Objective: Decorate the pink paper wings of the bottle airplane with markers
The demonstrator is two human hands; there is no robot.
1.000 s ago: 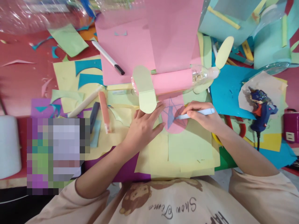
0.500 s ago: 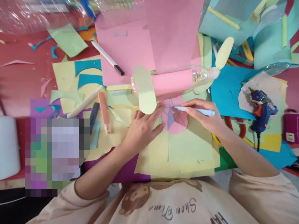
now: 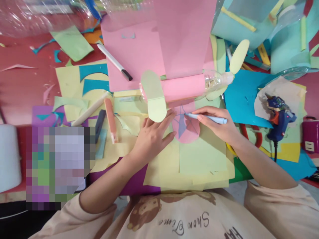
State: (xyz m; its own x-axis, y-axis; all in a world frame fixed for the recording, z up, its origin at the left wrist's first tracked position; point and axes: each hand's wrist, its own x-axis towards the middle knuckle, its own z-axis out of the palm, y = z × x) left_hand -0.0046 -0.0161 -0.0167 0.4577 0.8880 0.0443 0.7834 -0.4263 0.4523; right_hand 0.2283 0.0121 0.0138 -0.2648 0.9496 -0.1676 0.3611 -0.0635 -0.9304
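Observation:
A light blue marker [image 3: 211, 117] is gripped in my right hand [image 3: 218, 124], its tip on a rounded pink paper piece [image 3: 186, 134]. That piece bears a star drawn in blue lines, with part of it coloured in. My left hand [image 3: 153, 136] lies flat with fingers stretched at the pink piece's left edge; some fingertips pass under a pale green paper flap [image 3: 157, 109]. The flap is fixed to a plastic bottle [image 3: 184, 87] wrapped in pink paper, lying on its side just beyond both hands. Pale green paper [image 3: 203, 156] lies beneath the pink piece.
To the right, a blue glue gun [image 3: 280, 122] rests on white paper, near red scissor handles [image 3: 259, 137]. A white marker [image 3: 114, 61], an orange marker [image 3: 111, 120] and paper scraps lie at left. A teal-wrapped bottle [image 3: 284, 49] stands at the upper right.
The marker in my right hand has shifted slightly left and its back end a little lower. My left hand and the pink piece stay in place.

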